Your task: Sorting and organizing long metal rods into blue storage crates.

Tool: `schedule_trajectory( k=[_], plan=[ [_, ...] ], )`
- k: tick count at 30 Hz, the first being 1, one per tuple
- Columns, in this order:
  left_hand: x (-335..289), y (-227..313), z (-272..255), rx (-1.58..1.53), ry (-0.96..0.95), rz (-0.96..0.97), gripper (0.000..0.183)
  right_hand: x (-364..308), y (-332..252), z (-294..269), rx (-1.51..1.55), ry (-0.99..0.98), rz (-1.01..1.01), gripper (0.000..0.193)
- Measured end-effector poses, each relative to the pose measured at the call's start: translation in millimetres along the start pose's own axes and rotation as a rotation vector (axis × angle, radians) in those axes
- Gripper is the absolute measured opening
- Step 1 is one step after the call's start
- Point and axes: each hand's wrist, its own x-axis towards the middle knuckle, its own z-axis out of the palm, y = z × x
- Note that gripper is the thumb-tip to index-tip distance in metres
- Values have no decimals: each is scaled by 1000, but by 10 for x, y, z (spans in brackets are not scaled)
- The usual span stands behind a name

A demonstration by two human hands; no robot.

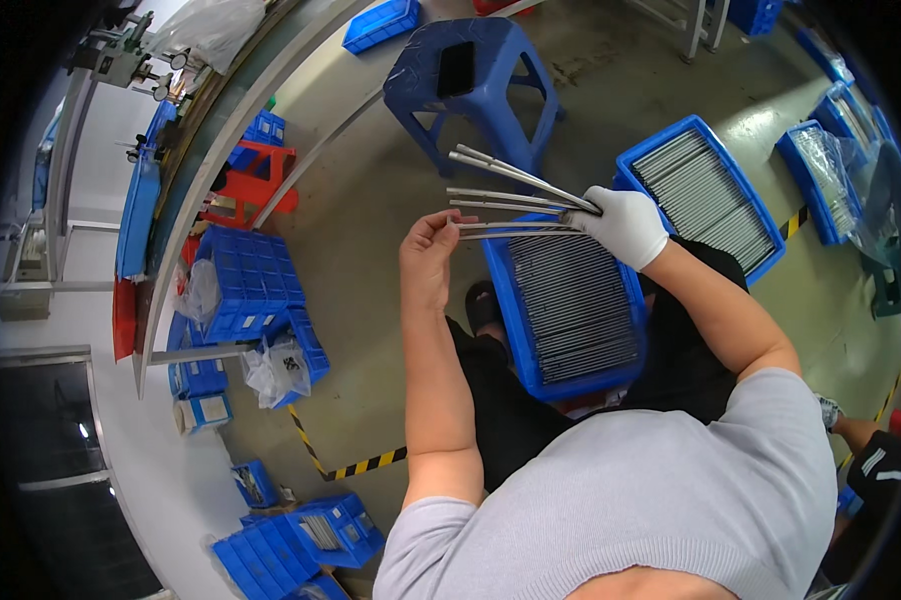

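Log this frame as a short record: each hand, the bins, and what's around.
Left hand: bare, fingertips by the tips of the held rods; contact unclear
Right hand: white-gloved, closed around several rods, which fan out leftward
Near bin: blue, between the legs, holding rows of rods
Second bin: blue, ahead and right, also holding rods
Stool: blue, ahead, dark phone on top

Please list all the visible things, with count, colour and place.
Rods: several, silver, held ahead
Near bin: one, blue, centre
Far bin: one, blue, right
Binned rods: many, silver, in both
Stool: one, blue, ahead
Phone: one, black, on stool
Second stool: one, red, left
Bench: one, grey, left
Other bins: many, blue, both sides
Bags: several, clear, both sides
Tape: some, yellow-black, floor
Coworker: one, in black, right edge
Left hand: one, bare, at rod ends
Right hand: one, white glove, gripping rods
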Motion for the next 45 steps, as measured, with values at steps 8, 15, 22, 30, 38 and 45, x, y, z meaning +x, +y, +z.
schedule_trajectory(
  k=[8, 15, 22, 30, 38, 45],
  plan=[
    [-36, 16, 116, 132, -8, 1, 18, 11, -36, 6, 47, -90, 80, 30],
    [-4, -89, 105, 167, 26, -57, 18, -8, -42, 32, -142, 17, -41, 32],
    [-21, -56, 53, 229, 26, -81, 20, 4, -42, 51, -90, -46, -4, 32],
    [24, 15, -165, 169, 196, -74, 23, 19, 36, -60, 92, -256, 155, 37],
    [26, -39, -157, 123, 61, -151, 20, -17, -42, -22, 7, -259, 83, 36],
    [20, -6, -123, 67, 13, -155, 16, -42, -53, -40, -47, -201, 64, 34]
  ],
)
